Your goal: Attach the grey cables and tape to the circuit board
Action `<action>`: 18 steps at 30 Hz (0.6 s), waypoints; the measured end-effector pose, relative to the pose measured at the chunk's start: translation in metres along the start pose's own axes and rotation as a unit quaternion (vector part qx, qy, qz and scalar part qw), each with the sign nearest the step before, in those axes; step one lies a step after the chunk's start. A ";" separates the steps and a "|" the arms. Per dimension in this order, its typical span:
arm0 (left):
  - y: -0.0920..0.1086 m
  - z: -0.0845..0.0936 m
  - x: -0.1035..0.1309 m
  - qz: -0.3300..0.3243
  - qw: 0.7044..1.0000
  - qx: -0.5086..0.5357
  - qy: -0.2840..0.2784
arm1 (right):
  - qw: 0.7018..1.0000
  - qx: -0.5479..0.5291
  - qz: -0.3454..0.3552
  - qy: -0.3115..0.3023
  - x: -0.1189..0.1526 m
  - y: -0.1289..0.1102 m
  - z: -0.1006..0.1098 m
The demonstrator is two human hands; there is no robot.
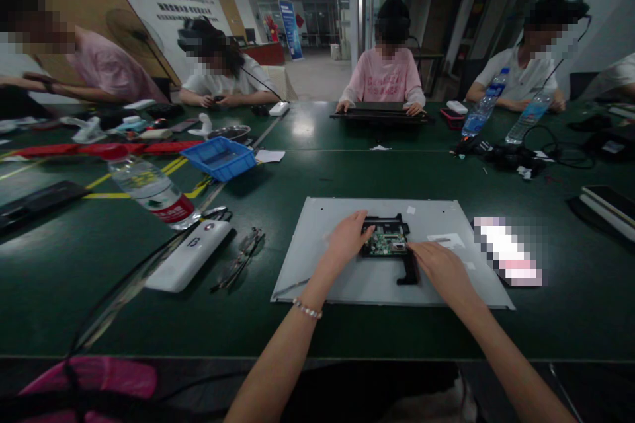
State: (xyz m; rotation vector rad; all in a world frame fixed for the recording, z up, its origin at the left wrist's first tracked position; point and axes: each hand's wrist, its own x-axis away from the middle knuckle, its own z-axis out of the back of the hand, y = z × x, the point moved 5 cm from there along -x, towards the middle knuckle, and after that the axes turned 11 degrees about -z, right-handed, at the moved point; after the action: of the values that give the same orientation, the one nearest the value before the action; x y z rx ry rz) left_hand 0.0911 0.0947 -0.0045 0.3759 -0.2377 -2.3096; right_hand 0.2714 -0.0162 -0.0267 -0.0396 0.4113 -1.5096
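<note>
- Green table (248, 324): it carries the work, a firm base, so the handling is best done on it and not in mid-air.
- Grey panel (342, 287): lies flat on the table in front of the person; everything below is placed by it. A smooth sheet may let parts slide, so light, even pressure suits best.
- White device (191, 258): left of the panel, well apart, so it should not hinder the left forearm.
- Black bracket (409, 271): over the panel's middle, a little right of centre, one leg pointing toward the panel's near edge. It should be kept level, with no twist put on that leg.
- Left hand (348, 236): above the panel's middle, thumb and fingers grasping the bracket's upper left edge. The thumb would do better on the frame than on components.
- Right hand (440, 264): above the panel's right half, fingers bent, tips against the bracket's right side; whether they pinch or merely brace, I cannot tell. Opposing the left hand squarely would stop the part turning.
- Circuit board (388, 242): within the bracket, above the panel's middle, component side up. Edge contact only is safest; whether it is fastened cannot be seen.
</note>
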 end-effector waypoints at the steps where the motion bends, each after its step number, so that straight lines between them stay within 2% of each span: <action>1: 0.000 0.000 0.000 -0.001 1.000 -0.001 0.001 | 1.000 0.008 0.000 -0.004 -0.001 0.000 0.000; 5: 0.000 0.000 0.000 -0.012 1.000 -0.005 0.010 | 1.000 0.020 -0.002 -0.008 -0.001 0.000 0.002; 11: -0.001 -0.001 0.000 -0.001 1.000 -0.001 0.000 | 0.999 0.009 -0.027 0.033 0.004 0.007 0.006; 18: -0.003 -0.003 0.000 -0.023 1.000 -0.008 0.012 | 0.998 -0.006 -0.031 0.062 0.007 0.004 0.010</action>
State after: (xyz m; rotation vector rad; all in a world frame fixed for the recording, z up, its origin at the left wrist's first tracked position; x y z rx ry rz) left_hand 0.0901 0.0966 -0.0087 0.4061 -0.2005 -2.3494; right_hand 0.2775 -0.0247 -0.0204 0.0314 0.5223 -1.5759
